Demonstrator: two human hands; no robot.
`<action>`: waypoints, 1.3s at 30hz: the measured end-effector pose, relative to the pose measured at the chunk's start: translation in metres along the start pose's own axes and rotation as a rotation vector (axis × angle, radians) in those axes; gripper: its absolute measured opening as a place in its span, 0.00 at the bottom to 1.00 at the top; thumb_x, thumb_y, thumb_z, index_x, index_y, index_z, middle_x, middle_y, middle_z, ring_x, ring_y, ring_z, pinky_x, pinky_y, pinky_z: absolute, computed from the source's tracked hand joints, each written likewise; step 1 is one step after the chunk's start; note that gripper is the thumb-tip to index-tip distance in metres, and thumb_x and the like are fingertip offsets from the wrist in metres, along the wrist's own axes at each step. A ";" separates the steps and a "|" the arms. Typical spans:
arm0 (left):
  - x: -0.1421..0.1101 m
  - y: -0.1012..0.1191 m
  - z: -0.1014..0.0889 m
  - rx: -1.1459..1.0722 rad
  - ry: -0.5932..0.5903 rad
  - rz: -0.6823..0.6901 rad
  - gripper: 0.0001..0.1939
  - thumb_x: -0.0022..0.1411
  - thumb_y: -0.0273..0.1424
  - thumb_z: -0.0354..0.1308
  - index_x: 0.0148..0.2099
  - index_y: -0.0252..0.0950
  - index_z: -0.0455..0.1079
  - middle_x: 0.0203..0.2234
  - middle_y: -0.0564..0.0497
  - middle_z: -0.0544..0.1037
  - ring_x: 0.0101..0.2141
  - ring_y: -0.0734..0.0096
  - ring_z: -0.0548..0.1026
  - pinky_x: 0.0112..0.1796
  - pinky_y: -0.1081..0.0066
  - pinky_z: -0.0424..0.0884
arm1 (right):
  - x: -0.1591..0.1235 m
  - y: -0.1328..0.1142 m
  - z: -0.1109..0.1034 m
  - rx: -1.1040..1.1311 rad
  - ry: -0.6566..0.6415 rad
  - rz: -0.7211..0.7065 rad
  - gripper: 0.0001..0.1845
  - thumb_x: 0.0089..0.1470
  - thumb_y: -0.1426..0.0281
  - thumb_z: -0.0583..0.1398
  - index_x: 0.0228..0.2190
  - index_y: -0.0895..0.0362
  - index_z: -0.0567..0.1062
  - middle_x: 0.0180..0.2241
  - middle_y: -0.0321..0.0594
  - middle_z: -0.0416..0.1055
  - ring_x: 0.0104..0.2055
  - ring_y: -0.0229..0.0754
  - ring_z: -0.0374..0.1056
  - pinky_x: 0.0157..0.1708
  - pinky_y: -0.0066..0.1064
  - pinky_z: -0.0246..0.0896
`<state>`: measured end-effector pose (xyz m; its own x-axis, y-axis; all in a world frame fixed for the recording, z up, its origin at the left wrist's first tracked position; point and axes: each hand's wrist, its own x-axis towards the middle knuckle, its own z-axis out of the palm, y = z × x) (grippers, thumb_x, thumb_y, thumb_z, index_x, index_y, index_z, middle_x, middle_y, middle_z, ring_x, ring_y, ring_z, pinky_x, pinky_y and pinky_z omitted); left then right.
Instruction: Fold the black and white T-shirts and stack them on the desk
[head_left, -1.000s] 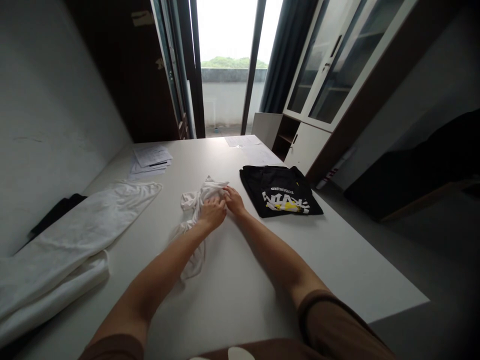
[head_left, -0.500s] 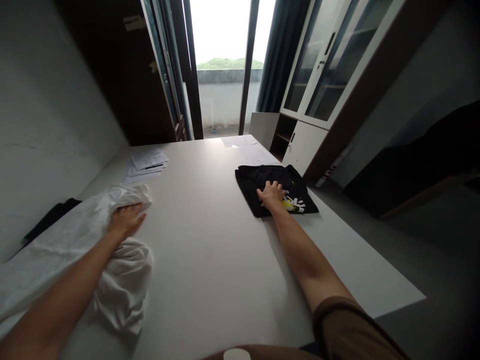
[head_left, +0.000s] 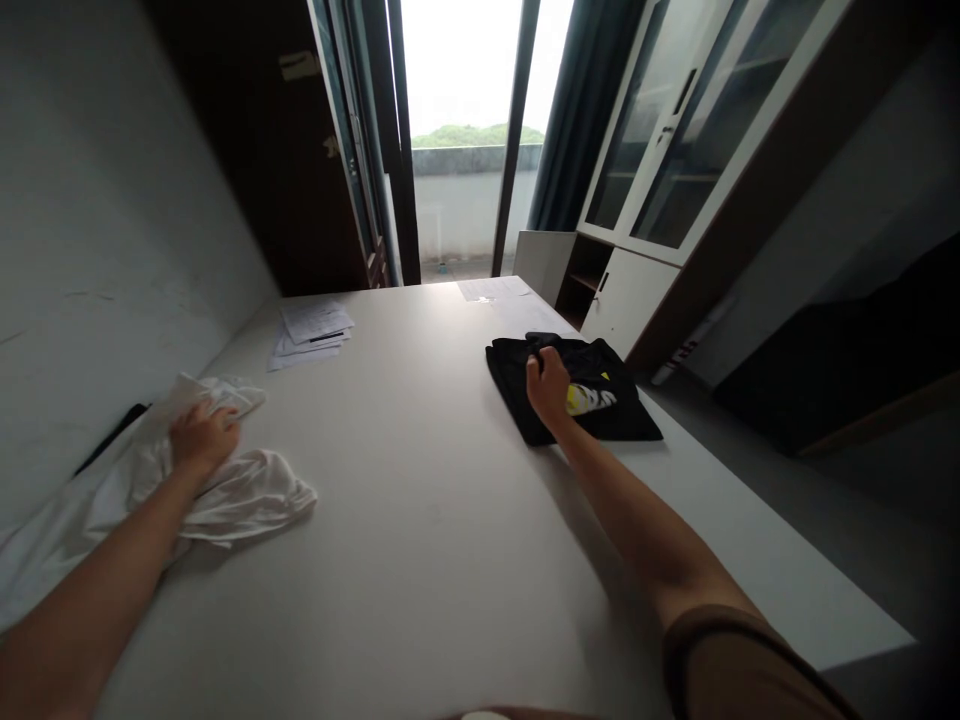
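Note:
A crumpled white garment (head_left: pixel 251 495) lies along the left side of the table, trailing toward the wall. My left hand (head_left: pixel 202 437) is on it with fingers curled into the fabric. On the right side of the table is a folded black T-shirt (head_left: pixel 626 415) with a yellow and white print. My right hand (head_left: pixel 549 385) closes on its upper layer, pinching up a bit of the cloth near the far edge. The fingertips of this hand are partly hidden by the hand itself.
The white table (head_left: pixel 420 560) reaches toward a glass door. Loose papers (head_left: pixel 311 330) with a pen lie at its far left, and another sheet (head_left: pixel 495 288) lies at the far end. A glass-fronted cabinet (head_left: pixel 637 240) stands beyond the right edge. Dark cloth (head_left: pixel 112 440) shows by the left wall.
My left hand has shifted left and the white garment has bunched up with it. My right hand has gone from lying spread on the black T-shirt to gripping its cloth, wrinkling the print.

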<state>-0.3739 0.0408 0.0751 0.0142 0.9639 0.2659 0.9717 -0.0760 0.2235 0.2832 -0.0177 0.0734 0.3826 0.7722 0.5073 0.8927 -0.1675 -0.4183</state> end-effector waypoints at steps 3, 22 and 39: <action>0.009 0.079 0.026 -0.172 -0.111 0.178 0.23 0.66 0.39 0.50 0.55 0.31 0.73 0.58 0.38 0.74 0.60 0.53 0.69 0.64 0.54 0.59 | -0.056 -0.048 0.003 0.349 0.019 -0.488 0.09 0.67 0.68 0.52 0.36 0.55 0.70 0.42 0.49 0.71 0.47 0.50 0.66 0.49 0.40 0.61; -0.173 0.281 0.040 -0.161 -0.276 0.607 0.32 0.64 0.43 0.62 0.68 0.45 0.64 0.63 0.40 0.66 0.63 0.45 0.62 0.63 0.48 0.58 | -0.092 -0.075 0.048 0.140 -0.341 -0.257 0.09 0.66 0.63 0.58 0.42 0.54 0.75 0.39 0.45 0.75 0.42 0.48 0.67 0.44 0.35 0.59; -0.149 0.263 -0.053 0.086 -0.541 0.488 0.22 0.74 0.46 0.45 0.40 0.42 0.76 0.38 0.47 0.82 0.39 0.59 0.79 0.38 0.66 0.69 | -0.094 -0.132 0.108 0.585 -0.431 -0.370 0.18 0.66 0.66 0.55 0.54 0.52 0.75 0.53 0.43 0.75 0.55 0.46 0.68 0.57 0.38 0.61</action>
<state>-0.1327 -0.1364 0.1441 0.5428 0.8184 -0.1886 0.8398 -0.5301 0.1172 0.1038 -0.0022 -0.0008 -0.1439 0.9028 0.4054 0.6287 0.3997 -0.6670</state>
